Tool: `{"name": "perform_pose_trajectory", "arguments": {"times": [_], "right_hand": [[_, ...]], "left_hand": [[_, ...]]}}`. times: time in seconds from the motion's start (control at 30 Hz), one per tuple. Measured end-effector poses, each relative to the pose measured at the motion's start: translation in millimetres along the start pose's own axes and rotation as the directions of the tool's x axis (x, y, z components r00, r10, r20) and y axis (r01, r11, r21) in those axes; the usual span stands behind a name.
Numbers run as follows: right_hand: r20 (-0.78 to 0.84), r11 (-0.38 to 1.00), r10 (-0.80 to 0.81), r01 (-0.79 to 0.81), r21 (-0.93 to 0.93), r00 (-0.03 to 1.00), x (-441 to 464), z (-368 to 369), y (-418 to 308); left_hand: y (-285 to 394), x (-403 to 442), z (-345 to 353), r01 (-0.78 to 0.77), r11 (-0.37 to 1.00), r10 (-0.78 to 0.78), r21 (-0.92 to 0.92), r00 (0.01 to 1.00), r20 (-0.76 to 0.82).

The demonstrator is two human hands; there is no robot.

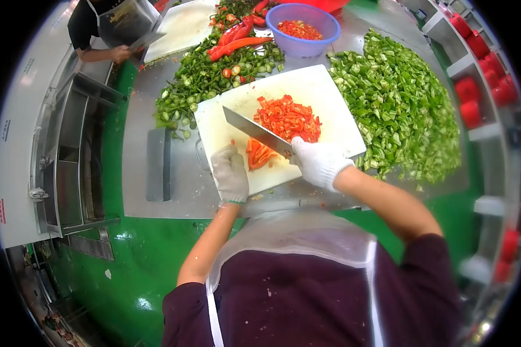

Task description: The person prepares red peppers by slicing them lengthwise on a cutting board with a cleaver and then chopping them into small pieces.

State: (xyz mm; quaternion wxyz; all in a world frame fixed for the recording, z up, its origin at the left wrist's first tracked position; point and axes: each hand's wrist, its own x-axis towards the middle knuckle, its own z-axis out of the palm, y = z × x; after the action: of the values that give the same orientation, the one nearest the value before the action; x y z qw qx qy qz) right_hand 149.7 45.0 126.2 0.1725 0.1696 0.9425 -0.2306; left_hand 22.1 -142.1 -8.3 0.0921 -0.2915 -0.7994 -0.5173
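Red pepper strips (260,155) lie on the cutting board (295,84). Over it, the right hand (318,163) is clenched on the knife (255,131), presumably for control; the left hand (230,173) curls at the board's left edge, seemingly for knife clearance, any hold indeterminable.

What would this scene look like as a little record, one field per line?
Right hand: gloved, gripping a knife
Left hand: gloved, at the board's left side, beside red strips; fingertips unclear
Board: white, bearing the strips and chopped red pieces
Right of board: chopped green pile
Beyond board: purple basket of red pieces
Left of board: grey slab
Far left: another person's hand
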Motion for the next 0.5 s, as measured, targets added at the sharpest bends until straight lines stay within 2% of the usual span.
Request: {"name": "perform_pose_trajectory", "arguments": {"times": [0.03,0.13,0.23,0.33,0.43,0.5], "right_hand": [[0.024,1.0,0.002,-0.001,-0.021,1.0,-4.0,-0.4,-2.0],[0.088,0.996,-0.006,0.013,-0.083,0.996,-10.3,-3.7,-7.1],[0.153,0.988,0.03,-0.007,-0.153,0.988,-3.5,-5.2,-13.3],[0.173,0.983,0.065,-0.033,-0.182,0.983,7.6,-1.5,-22.7],[0.145,0.988,0.08,-0.059,-0.141,0.986,34.1,19.9,-18.6],[0.114,0.995,0.065,-0.055,-0.083,0.991,42.4,23.1,-14.7]], "left_hand": [[-0.1,-1.2,0.7,0.042,0.999,-0.041,0.015,0.998,-0.046],[14.7,2.1,7.5,0.183,0.98,-0.19,0.072,0.978,0.089],[14.0,3.2,26.1,0.099,0.923,-0.193,0.371,0.955,0.224],[12.6,6.3,33.2,-0.168,0.895,0.065,0.413,0.966,0.251],[18.0,11.4,30.4,-0.141,0.883,-0.06,0.448,0.912,0.406],[19.7,10.8,29.8,-0.086,0.876,-0.146,0.475,0.89,0.431]]}}
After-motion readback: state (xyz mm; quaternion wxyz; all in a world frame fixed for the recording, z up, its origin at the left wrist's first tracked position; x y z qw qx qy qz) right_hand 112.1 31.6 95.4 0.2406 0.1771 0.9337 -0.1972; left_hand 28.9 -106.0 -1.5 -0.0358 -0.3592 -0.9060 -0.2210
